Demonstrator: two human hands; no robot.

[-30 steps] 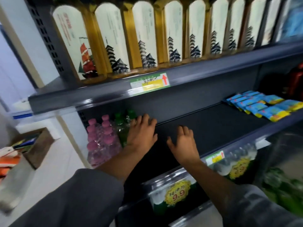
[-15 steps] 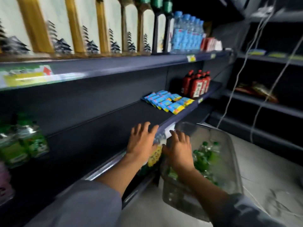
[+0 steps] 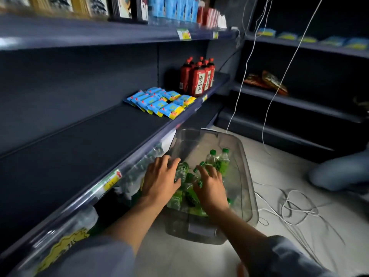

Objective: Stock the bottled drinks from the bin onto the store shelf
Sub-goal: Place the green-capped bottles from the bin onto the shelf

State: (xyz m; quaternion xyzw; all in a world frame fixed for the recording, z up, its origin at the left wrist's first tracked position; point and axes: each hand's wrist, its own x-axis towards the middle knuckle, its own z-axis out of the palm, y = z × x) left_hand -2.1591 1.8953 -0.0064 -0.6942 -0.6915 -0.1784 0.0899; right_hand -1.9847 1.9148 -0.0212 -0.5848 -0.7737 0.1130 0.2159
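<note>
Since half a second back both hands have dropped from the shelf lip into the bin, and my view has swung right and down with them. Nearest me, the left hand (image 3: 160, 180) lies fingers spread over the green-labelled bottles (image 3: 180, 193) heaped at the near end of the clear plastic bin (image 3: 246, 176) — I can't tell whether it has closed on one. The right hand (image 3: 211, 186) sits just beside it, fingers splayed and bent down onto the same heap, again with no clear grip showing. The two hands are close but not touching. Two more bottles (image 3: 218, 159) stand upright with green caps further along the bin, which rests on the pale floor (image 3: 279, 166) against the foot of the shelving. White cords (image 3: 293, 204) lie looped on the floor to its right. Beyond, the dark middle shelf (image 3: 79, 148) runs bare to a cluster of blue-and-yellow packets (image 3: 159, 101) — and behind those, red bottles (image 3: 197, 78) with black caps.
</note>
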